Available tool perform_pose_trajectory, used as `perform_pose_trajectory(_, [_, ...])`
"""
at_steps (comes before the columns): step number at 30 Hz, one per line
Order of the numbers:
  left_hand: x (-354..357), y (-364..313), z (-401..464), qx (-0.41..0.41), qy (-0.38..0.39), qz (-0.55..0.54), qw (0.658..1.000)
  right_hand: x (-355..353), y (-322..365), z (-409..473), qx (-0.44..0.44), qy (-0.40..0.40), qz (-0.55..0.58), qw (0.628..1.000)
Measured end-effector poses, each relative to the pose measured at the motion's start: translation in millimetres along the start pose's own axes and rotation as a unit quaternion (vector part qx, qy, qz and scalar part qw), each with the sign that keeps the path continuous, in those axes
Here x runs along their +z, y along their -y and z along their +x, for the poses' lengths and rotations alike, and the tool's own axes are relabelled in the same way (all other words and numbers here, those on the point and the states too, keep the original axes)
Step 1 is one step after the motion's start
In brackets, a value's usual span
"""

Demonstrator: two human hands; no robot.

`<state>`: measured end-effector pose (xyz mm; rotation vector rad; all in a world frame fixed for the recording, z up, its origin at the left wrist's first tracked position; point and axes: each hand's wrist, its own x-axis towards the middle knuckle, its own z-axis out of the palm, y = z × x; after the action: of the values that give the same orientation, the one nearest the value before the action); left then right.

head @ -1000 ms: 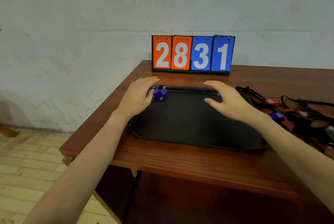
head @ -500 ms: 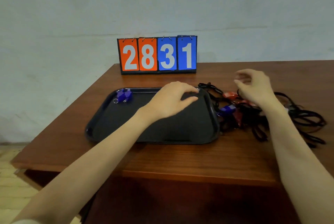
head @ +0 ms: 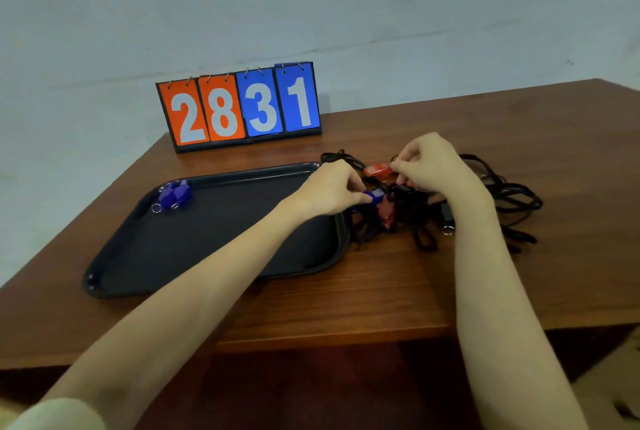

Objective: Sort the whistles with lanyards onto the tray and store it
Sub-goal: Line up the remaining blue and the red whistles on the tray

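Dark wood table (head: 398, 291), black plastic tray (head: 214, 242) toward its left side, flip scoreboard (head: 242, 107) reading 2831 at the back edge against the wall. Two blue plastic whistles with key rings (head: 172, 194) lie in the tray's far left corner. Tangle of black lanyards (head: 498, 201) with red whistles (head: 379, 171) heaped just beside the tray's right edge. Left hand (head: 332, 190) reaches across the tray's far right corner, fingers pinching a blue whistle (head: 375, 194) at the heap's edge. Right hand (head: 433, 162) over the heap, fingers curled; it seems to pinch a lanyard cord beside a red whistle, though the grip is blurred.
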<state>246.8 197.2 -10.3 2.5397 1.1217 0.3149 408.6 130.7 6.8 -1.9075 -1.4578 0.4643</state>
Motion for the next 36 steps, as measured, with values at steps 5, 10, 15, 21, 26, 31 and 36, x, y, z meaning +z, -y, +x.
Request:
perform_pose_trajectory(5, [-3, 4, 0, -0.092, -0.065, -0.195, 0.974, -3, -2, -1, 0.010, 0.074, -0.027, 0.997])
perform_pose_trajectory(10, [-14, 15, -14, -0.174, -0.121, -0.429, 0.878, 3, 5, -6, -0.002, 0.116, -0.074, 0.990])
perform_pose_trajectory(15, [-19, 32, -34, -0.162, -0.158, -0.442, 0.868, 11, 9, -7, 0.009, 0.140, -0.151, 0.978])
perform_pose_trajectory(21, [-31, 49, -59, -0.181, -0.203, -0.434, 0.859, 14, 15, -11, 0.011, 0.126, -0.144, 0.982])
perform_pose_trajectory(26, [-44, 73, -83, -0.201, -0.236, -0.389, 0.868, 14, 16, -9, 0.013, 0.051, -0.123, 0.991])
perform_pose_trajectory(31, [-54, 119, -102, -0.274, -0.225, -0.252, 0.900, 27, 53, -20, -0.118, -0.030, -0.059, 0.991])
perform_pose_trajectory(36, [-56, 143, -108, -0.312, -0.223, -0.173, 0.907, 55, 91, -29, -0.230, 0.016, -0.029, 0.973])
